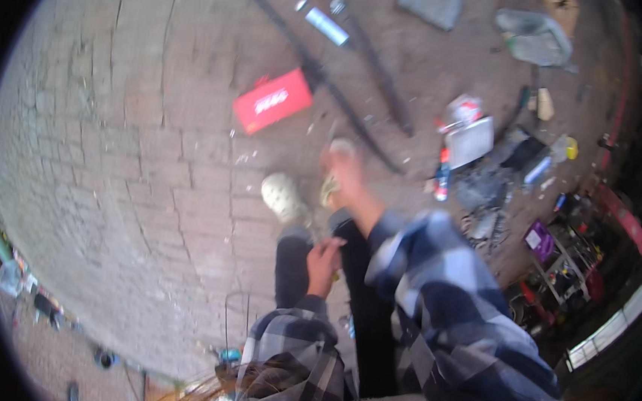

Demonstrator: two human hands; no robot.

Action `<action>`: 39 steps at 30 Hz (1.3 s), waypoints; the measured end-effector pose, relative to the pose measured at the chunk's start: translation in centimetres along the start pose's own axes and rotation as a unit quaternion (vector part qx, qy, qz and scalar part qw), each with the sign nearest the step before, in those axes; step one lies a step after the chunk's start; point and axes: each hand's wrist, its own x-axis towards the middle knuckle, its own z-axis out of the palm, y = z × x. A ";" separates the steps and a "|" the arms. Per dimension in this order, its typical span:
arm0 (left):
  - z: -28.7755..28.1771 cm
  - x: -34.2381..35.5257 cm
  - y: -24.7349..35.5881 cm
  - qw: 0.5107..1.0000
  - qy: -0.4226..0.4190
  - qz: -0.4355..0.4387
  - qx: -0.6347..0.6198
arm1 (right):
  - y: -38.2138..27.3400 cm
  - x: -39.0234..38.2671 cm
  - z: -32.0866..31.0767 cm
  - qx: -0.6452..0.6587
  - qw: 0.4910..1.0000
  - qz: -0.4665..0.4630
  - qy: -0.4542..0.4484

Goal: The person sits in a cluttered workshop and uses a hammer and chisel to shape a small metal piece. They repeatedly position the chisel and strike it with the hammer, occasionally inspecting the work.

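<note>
My left hand [322, 267] is in front of my dark trousers, above the knees. Its fingers are curled together, and whatever they hold is too small and blurred to name. My right hand [347, 171] reaches farther forward, over my right pale clog [329, 192], and hides part of it. Motion smears its fingers, so their grip does not show. The left pale clog [281, 197], dotted with holes, rests on the paving just left of it. A red box [273, 100] with white lettering lies beyond my feet.
Two long dark strips [312, 68] lie across the brick floor [112, 169] ahead. Near them is a light blue cylinder [327, 27]. To the right are a white tray-like thing [470, 142], scattered scraps, a purple package [539, 240] and a cluttered rack [567, 276].
</note>
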 end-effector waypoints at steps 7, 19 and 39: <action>2.3 -21.9 9.5 0.958 -0.285 0.012 0.008 | 1.9 -41.8 -4.9 -0.119 0.958 0.061 -0.255; 7.9 -39.9 16.2 0.881 -0.410 -0.072 0.226 | 0.0 -61.2 -6.4 0.226 0.946 -0.088 -0.216; 15.9 -48.0 -5.8 0.609 -0.432 -0.125 0.654 | 19.3 -69.1 -18.6 0.464 0.785 -0.409 -0.029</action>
